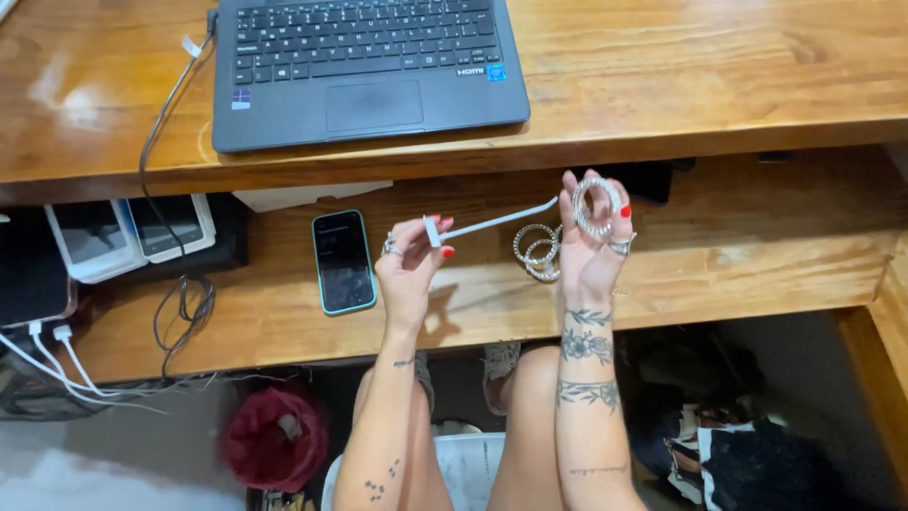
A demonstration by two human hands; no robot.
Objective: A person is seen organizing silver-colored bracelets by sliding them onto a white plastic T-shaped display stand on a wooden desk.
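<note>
A glossy wooden worktop (719, 66) carries a dark grey laptop (364, 71), with a teal-cased phone (343, 261) on the lower shelf. The left hand (409, 267) pinches a thin white plastic strip (492, 222). The right hand's (588, 248) grip closes on a beaded silver bracelet (596, 205), similar rings (539, 251) hanging beside the palm.

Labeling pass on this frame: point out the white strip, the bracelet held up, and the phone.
white strip (497, 220), head view, middle of its length.
beaded bracelet (605, 197), head view, right side of the ring, held up by the right hand (588, 255).
phone (343, 260), head view, middle of the dark screen.
</note>
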